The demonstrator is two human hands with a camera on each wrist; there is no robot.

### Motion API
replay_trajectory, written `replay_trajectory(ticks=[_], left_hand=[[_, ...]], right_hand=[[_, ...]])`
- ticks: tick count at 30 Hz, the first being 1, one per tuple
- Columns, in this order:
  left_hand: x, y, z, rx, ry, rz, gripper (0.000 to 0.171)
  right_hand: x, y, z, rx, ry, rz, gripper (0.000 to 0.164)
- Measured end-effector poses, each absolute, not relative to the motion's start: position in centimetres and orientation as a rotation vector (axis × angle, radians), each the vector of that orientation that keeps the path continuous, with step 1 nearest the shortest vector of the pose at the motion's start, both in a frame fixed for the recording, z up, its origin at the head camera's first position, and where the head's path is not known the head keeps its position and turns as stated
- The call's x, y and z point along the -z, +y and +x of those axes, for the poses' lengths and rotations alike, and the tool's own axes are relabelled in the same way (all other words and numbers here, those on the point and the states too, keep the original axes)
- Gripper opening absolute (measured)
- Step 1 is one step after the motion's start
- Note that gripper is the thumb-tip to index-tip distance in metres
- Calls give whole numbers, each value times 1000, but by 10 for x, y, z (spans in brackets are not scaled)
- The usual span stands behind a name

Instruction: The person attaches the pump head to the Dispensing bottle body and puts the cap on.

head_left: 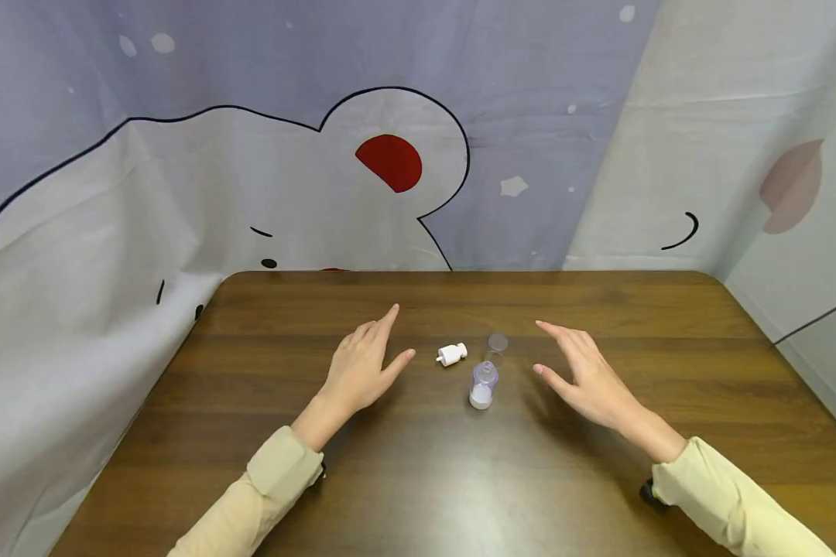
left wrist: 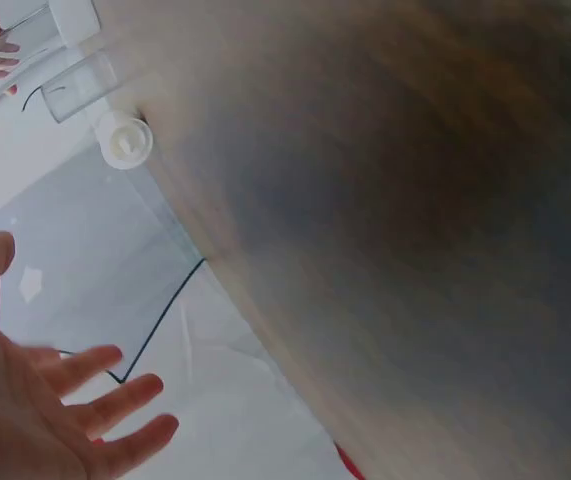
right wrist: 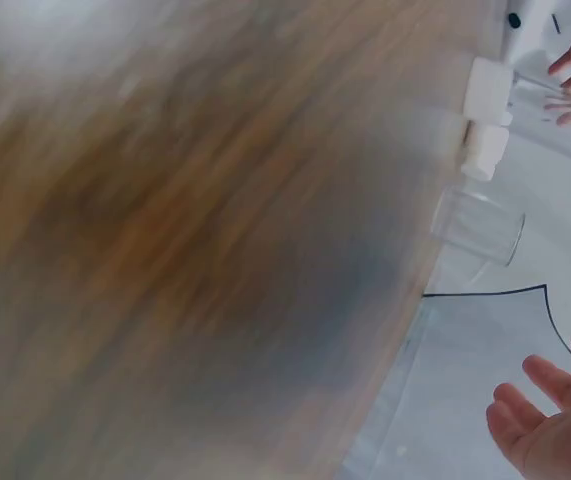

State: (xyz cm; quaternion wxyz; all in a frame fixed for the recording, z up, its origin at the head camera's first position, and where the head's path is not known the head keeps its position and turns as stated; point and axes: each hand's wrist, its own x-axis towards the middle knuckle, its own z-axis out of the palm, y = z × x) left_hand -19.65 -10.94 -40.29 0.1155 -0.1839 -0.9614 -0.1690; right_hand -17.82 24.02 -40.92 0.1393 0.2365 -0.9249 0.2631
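A clear bottle (head_left: 484, 374) with a white base stands upright near the middle of the table. Just behind it is a clear cylindrical cap (head_left: 496, 343). To its left a white pump head (head_left: 451, 354) lies on its side, its nozzle end seen in the left wrist view. My left hand (head_left: 361, 367) hovers left of the pump head, fingers extended and thumb spread, touching nothing. On the other side, my right hand (head_left: 589, 381) is held apart from the bottle and cap, its fingers also extended. Both palms face inward, and neither hand holds anything.
The brown wooden table (head_left: 404, 495) has rounded far corners. A printed curtain (head_left: 306, 178) hangs along its far edge and left side, with pale printed fabric on the right too. Light sleeves (head_left: 286, 472) cover both forearms, with a dark band (head_left: 651, 495) at the right wrist.
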Motion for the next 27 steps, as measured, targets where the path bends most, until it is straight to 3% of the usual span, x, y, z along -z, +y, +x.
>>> replay_trajectory(ticks=[6,27], left_hand=[[401,-108,-196,551,-2815,-457,72],[397,-87,-200,825,-2869,-557,53]], right_hand=[[413,231,-178,-951,-2614,685,71],[418,214,-184,-1493,-2554,913,57]])
